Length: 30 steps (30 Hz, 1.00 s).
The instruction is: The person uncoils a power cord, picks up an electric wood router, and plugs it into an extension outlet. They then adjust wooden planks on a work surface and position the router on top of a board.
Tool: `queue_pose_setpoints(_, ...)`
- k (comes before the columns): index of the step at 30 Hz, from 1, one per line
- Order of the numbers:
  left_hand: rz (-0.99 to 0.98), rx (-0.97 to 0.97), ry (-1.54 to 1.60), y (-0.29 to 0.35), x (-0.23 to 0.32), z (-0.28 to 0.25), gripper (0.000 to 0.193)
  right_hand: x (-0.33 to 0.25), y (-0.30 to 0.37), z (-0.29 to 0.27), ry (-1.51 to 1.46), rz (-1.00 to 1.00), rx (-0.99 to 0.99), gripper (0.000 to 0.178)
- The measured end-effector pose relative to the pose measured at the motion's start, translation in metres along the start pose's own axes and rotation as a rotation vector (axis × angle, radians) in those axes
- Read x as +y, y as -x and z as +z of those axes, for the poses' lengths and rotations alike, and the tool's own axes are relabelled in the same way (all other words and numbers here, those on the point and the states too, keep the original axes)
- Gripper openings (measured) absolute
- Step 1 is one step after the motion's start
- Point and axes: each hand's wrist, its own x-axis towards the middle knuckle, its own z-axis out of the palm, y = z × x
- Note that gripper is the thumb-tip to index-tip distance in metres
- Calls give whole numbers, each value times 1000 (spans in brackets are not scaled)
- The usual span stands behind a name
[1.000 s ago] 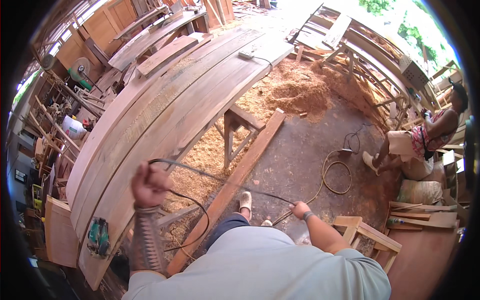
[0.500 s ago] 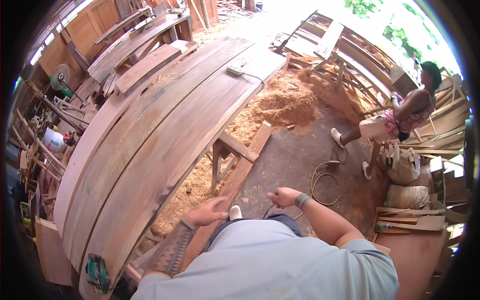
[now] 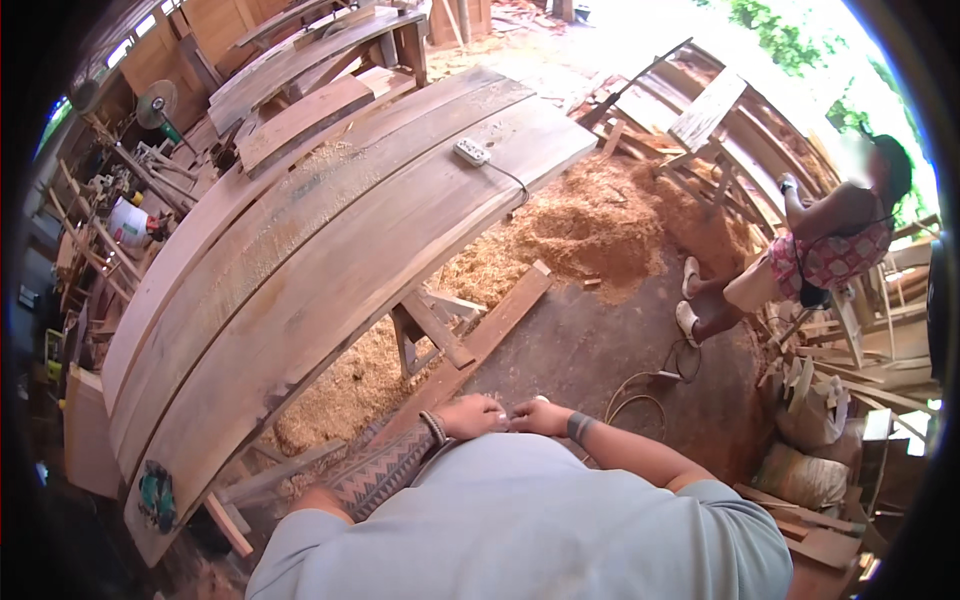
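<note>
My left hand (image 3: 472, 415) and my right hand (image 3: 540, 417) are close together in front of my shirt, above the floor at the side of the long planks. Both have curled fingers that nearly meet. Anything between them is too small or too hidden to make out. The nearest board is a wide wooden plank (image 3: 330, 300), left of my hands, and neither hand touches it. A green power tool (image 3: 157, 495) rests on the plank's near end. Toward its far end lies a white power strip (image 3: 471, 152) with a dark cord hanging over the edge.
A person (image 3: 830, 235) stands at the right beside stacked lumber. Sawdust (image 3: 590, 225) is heaped beyond the planks. A loose beam (image 3: 505, 325) lies on the floor, and a coiled cable (image 3: 636, 400) is ahead right. Sacks (image 3: 803, 475) and offcuts line the right side; a fan (image 3: 157, 105) stands far left.
My hands have come together from apart, the left moving right and the right moving slightly left. The other person has shifted a little to the right and turned. My view has also shifted.
</note>
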Motion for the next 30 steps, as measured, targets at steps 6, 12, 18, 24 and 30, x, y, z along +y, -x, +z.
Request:
queue_pose_setpoints(6,52,270,417,-11,39,-18,33,-9,-28,-65,-1576,-323,-94,16)
queue_pose_setpoints(12,-57,284,424,35,40,-29,31,-6,-111,-201,-1530,-263,645,7)
queue_pose_setpoints(18,-323,376,879,99,-85,55,30,10,-80,-335,-1280,-253,931,16)
queue_pose_setpoints(24,-555,341,588,89,-163,126,28,-38,-57,-433,-1256,-305,909,11)
queue_pose_setpoints(30,-646,158,319,99,-166,161,33,-97,-54,-513,-1297,-538,1065,15)
